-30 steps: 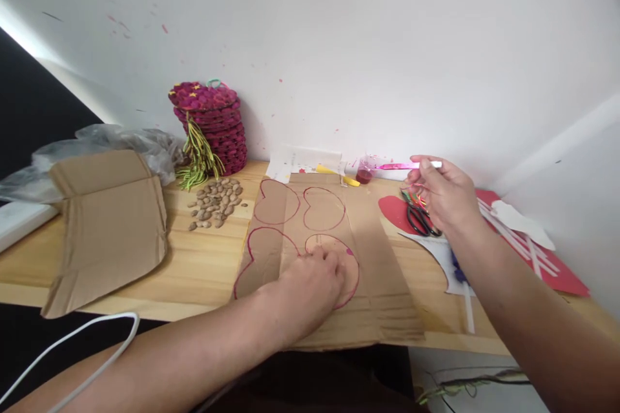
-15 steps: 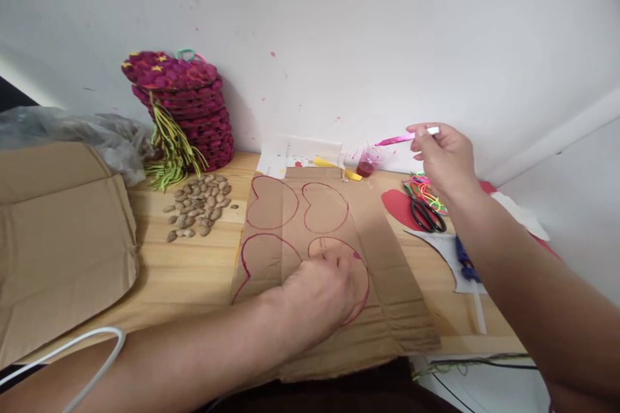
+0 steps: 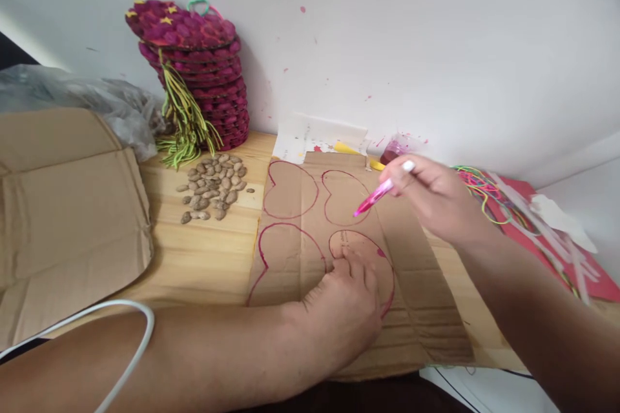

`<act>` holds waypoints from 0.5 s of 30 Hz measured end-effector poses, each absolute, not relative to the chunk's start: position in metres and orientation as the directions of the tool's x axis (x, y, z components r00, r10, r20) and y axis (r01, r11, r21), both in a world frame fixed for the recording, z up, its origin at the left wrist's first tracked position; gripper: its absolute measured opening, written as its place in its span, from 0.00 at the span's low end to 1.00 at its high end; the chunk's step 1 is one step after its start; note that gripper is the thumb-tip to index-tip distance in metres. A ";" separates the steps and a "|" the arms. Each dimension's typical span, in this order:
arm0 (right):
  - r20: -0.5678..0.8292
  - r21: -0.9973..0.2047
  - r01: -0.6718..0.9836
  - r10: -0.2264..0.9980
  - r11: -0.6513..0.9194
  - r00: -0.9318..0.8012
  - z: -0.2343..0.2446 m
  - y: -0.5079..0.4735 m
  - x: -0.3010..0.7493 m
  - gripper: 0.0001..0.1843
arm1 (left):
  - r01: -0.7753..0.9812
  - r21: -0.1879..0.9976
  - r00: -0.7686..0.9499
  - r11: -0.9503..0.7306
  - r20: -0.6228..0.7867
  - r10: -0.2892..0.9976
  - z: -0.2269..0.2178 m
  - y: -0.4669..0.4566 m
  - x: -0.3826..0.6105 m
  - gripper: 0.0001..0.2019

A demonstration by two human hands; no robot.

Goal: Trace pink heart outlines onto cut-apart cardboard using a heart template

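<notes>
A sheet of brown cardboard lies on the wooden table, with several heart-like outlines drawn on it in magenta. My left hand presses down with bent, slightly spread fingers on a tan heart-shaped cutout, which has magenta along its edge and a magenta spot. The hand covers the cutout's lower left part. In my right hand is a slim paintbrush with a white end and a pink-stained lower part. Its tip points down and left, over the upper right outline.
A small cup of dark red liquid stands by the wall, partly behind my right hand. Seeds and a magenta container with a yellow-green tassel are left. More cardboard lies far left. Coloured cords rest on red sheet.
My right hand has brought the paintbrush away from the cup, down and closer to the cutout. My left hand stays on the cutout. The camera view has shifted.
</notes>
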State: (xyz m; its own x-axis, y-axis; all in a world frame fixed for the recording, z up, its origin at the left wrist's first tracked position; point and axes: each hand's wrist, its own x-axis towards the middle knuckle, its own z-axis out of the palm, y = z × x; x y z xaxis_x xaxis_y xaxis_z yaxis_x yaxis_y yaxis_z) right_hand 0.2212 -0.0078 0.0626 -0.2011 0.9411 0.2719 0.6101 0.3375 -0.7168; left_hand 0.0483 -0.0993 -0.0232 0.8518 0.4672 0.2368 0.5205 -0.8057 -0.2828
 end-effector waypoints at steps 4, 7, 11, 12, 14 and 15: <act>0.191 -0.652 0.621 0.887 0.435 -0.420 0.053 -0.020 0.192 0.14 | 0.562 -0.221 0.820 -0.797 0.271 0.504 -0.027 -0.104 0.049 0.22; 0.190 -0.585 0.621 0.833 0.521 -0.520 0.049 -0.023 0.183 0.12 | 0.578 -0.200 0.802 -0.791 0.317 0.506 -0.031 -0.108 0.049 0.22; 0.176 -0.546 0.566 0.745 0.618 -0.643 0.051 -0.025 0.180 0.11 | 0.609 -0.173 0.775 -0.774 0.335 0.535 -0.029 -0.111 0.048 0.22; 0.168 -0.545 0.553 0.728 0.630 -0.665 0.052 -0.026 0.179 0.11 | 0.606 -0.176 0.780 -0.776 0.324 0.536 -0.027 -0.111 0.047 0.22; 0.141 -0.547 0.542 0.708 0.638 -0.691 0.054 -0.028 0.177 0.11 | 0.574 -0.183 0.806 -0.798 0.297 0.511 -0.023 -0.111 0.046 0.22; 0.121 -0.548 0.543 0.703 0.636 -0.701 0.054 -0.029 0.176 0.11 | 0.550 -0.182 0.823 -0.815 0.288 0.490 -0.022 -0.111 0.046 0.22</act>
State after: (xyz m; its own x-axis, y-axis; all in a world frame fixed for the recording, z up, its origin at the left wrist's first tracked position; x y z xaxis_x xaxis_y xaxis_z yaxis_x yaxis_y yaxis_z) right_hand 0.1764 -0.0286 0.0543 -0.7005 0.7033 0.1211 0.5434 0.6357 -0.5483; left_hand 0.0460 -0.1114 -0.0220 0.8227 0.4902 0.2878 0.5496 -0.8153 -0.1824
